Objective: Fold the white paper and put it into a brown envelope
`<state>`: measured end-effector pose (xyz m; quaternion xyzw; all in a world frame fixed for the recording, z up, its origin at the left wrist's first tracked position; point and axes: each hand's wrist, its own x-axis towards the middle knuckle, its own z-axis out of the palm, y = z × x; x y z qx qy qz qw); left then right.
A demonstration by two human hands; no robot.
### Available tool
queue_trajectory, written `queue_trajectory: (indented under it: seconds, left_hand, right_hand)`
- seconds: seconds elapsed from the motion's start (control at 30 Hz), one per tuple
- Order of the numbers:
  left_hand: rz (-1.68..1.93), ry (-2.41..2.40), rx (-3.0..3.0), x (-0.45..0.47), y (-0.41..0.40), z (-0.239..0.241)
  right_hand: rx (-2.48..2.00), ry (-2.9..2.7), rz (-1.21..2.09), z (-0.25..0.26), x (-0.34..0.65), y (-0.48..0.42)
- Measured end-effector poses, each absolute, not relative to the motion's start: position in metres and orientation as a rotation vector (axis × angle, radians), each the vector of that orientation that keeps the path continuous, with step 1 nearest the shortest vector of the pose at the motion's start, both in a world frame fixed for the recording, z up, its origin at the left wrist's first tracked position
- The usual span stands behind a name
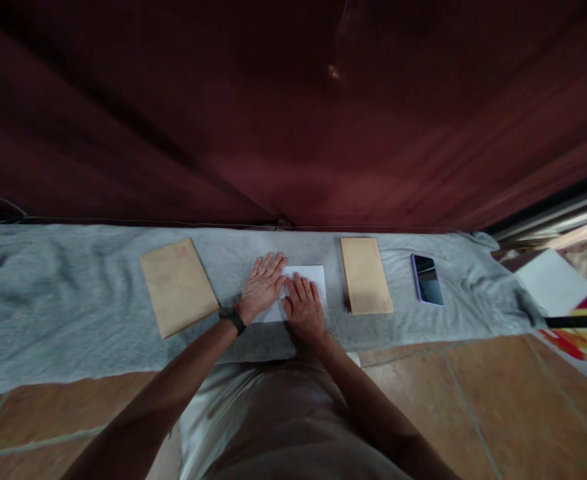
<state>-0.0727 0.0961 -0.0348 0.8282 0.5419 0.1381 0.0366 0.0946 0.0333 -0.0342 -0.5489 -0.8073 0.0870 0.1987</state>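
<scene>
both left hand (263, 287) and right hand (304, 308) lie open on white paper (316, 273). paper's laid out, pressing looks unfinished; envelope (367, 277) sits right.

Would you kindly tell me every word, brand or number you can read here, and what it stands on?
No text is legible.
Left brown envelope: reddish printed mark, too small and blurred to read.
Right brown envelope: faint corner mark, unreadable.
White paper, partly covered: no writing shows.
Phone: nothing legible showing.
Colourful printed item at far right: blurred, no readable words.
</scene>
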Motion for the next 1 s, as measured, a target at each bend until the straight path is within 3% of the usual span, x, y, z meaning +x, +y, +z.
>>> queue_trajectory:
  seconds: [0.6, 0.83, 1.0]
  left_hand:
    - [0.548, 1.944, 2.359, -0.097, 0.065, -0.037]
    - [0.435, 1.660, 2.533, -0.066, 0.020, -0.027]
    - [0.425, 1.778, 2.470, -0.083, 0.014, -0.027]
  right_hand:
    - [-1.682, -2.146, 0.029, -0.047, 0.148, 0.032]
    - [-1.651, -2.141, 0.008, -0.049, 0.149, 0.032]
    - [-1.643, -2.145, 0.005, -0.053, 0.151, 0.031]
